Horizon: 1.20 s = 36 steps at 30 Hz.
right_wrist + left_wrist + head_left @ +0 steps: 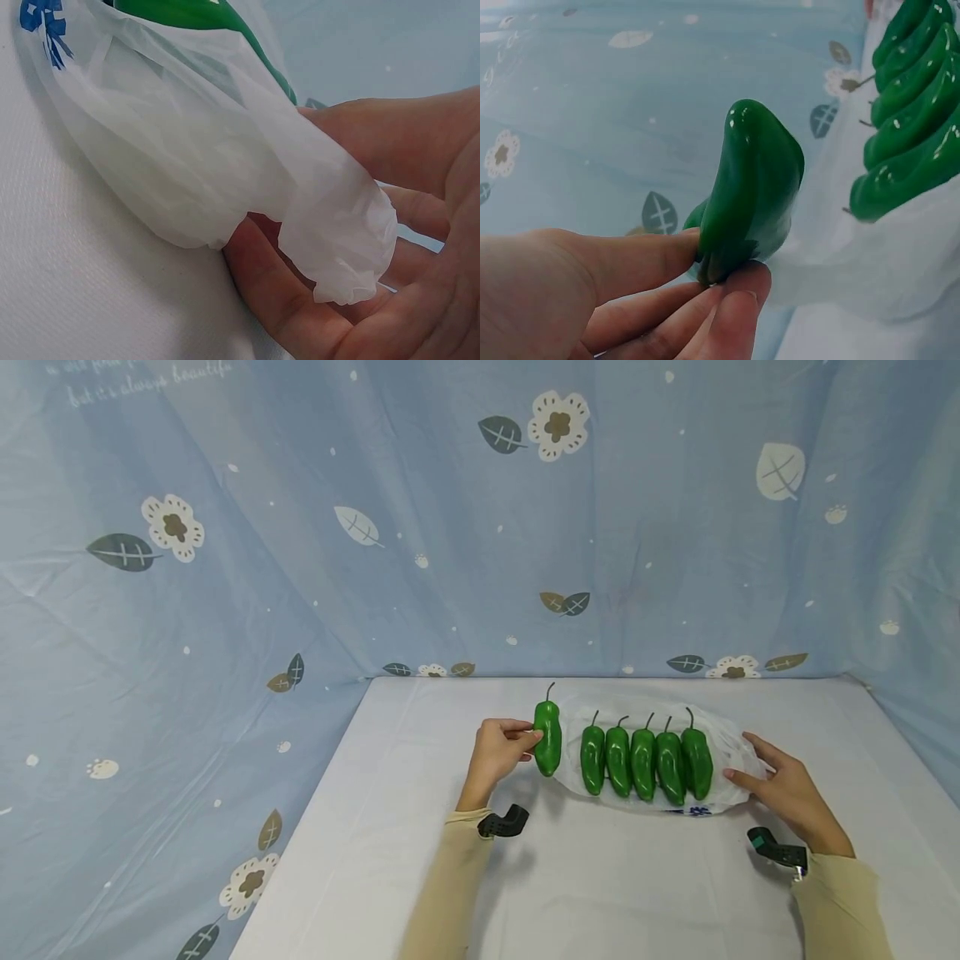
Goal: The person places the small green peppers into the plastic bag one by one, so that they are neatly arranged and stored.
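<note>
My left hand [497,750] pinches a glossy green pepper [549,745] between thumb and fingers. It hangs upright with its thin stem up, at the left end of a white plastic bag [729,745]. In the left wrist view the pepper [754,180] points its rounded tip at the camera. Several more green peppers [643,764] lie side by side in a row on the bag, stems toward the back. At the bag's right end my right hand [787,789] grips the crumpled plastic [330,232], thumb above and fingers underneath.
The bag lies on a white-covered table [622,877]. Behind and to the left hangs a blue curtain [450,527] printed with leaves and flowers. A small black device [504,822] is strapped to the left wrist, another [776,849] to the right.
</note>
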Available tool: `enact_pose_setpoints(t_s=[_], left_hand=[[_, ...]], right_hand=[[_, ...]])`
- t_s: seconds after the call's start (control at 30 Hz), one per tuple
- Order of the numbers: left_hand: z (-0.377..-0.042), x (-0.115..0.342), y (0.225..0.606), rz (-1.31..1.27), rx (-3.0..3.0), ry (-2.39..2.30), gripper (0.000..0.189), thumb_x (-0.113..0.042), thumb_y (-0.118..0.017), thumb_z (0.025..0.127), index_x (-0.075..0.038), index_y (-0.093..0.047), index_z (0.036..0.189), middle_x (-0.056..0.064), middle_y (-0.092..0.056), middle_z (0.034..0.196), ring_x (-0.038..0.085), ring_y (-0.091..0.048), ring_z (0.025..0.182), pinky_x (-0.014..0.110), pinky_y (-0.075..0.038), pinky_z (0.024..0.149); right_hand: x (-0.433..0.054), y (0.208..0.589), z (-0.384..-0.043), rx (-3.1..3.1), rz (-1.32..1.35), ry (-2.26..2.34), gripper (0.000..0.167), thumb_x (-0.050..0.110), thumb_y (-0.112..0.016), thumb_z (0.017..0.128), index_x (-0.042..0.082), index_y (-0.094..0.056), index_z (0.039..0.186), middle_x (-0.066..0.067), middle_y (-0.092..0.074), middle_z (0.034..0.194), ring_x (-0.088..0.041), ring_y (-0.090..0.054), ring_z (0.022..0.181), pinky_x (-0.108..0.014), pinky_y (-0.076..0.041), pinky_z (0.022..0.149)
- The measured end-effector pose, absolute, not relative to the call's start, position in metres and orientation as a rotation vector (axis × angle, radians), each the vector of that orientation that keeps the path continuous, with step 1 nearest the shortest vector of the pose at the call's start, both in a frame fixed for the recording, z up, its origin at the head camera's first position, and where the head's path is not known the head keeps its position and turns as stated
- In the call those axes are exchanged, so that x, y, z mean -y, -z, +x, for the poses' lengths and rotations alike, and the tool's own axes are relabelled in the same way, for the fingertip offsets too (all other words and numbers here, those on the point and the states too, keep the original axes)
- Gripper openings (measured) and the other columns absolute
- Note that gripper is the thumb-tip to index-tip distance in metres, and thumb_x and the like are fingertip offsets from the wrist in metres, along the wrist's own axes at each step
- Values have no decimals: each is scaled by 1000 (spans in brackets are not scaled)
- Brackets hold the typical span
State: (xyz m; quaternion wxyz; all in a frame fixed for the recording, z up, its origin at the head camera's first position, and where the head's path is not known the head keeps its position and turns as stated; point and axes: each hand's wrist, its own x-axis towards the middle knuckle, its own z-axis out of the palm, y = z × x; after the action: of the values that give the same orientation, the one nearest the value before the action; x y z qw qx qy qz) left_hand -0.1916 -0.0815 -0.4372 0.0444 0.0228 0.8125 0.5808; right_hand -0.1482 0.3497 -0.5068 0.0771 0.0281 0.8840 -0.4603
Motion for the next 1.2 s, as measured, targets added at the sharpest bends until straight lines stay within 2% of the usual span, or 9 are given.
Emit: enact_pose_setpoints(t_s=[0.27, 0.43, 0.63, 0.77, 0.87, 1.03, 1.2], left_hand=[[-194, 68, 443, 107, -2483, -1768, 28, -15, -76, 95, 2, -76, 116, 17, -79, 98, 25, -78, 77, 36, -67, 70], [-194, 61, 449, 119, -2475, -1768, 28, -16, -77, 94, 2, -77, 116, 18, -79, 98, 32, -78, 79, 34, -66, 69], [-195, 56, 457, 139, -2484, -1744, 28, -16, -77, 95, 2, -76, 116, 19, -79, 99, 22, -76, 72, 38, -66, 70], [-194, 53, 460, 147, -2500, -1729, 28, -15, -76, 95, 3, -76, 116, 18, -79, 99, 16, -74, 68, 30, -65, 65], [-194, 51, 462, 151, -2513, -1717, 28, -14, -76, 95, 4, -76, 116, 18, -79, 97, 16, -74, 67, 25, -63, 62], [-196, 48, 468, 140, -2537, -1687, 28, -13, -76, 94, 5, -75, 116, 17, -78, 94, 12, -72, 64, 30, -65, 64], [-196, 46, 472, 122, -2568, -1652, 27, -13, -77, 94, 5, -76, 114, 15, -78, 91, 9, -68, 61, 23, -61, 59]], right_hand=[[-350, 507, -148, -2662, 91, 1371, 92, 38, -63, 104, 1, -5, 165, -40, -5, 166, -71, -15, 144, -83, -29, 107], [-350, 507, -149, -2671, 94, 1373, 91, 38, -63, 104, 1, -6, 165, -40, -4, 166, -70, -13, 146, -83, -28, 108], [-350, 507, -149, -2660, 97, 1380, 91, 37, -63, 104, 1, -6, 165, -40, -4, 165, -71, -14, 145, -83, -29, 108], [-349, 506, -149, -2646, 100, 1388, 92, 38, -63, 104, 1, -5, 165, -41, -4, 165, -72, -15, 144, -82, -30, 107], [-349, 505, -148, -2644, 106, 1384, 92, 38, -62, 104, 1, -5, 165, -40, -4, 165, -72, -15, 144, -82, -30, 108], [-349, 505, -149, -2638, 128, 1372, 92, 39, -62, 104, 1, -4, 165, -40, -3, 166, -71, -13, 145, -83, -29, 108], [-349, 505, -149, -2644, 132, 1362, 93, 39, -63, 104, 1, -4, 165, -40, -4, 166, -70, -13, 145, -83, -28, 108]])
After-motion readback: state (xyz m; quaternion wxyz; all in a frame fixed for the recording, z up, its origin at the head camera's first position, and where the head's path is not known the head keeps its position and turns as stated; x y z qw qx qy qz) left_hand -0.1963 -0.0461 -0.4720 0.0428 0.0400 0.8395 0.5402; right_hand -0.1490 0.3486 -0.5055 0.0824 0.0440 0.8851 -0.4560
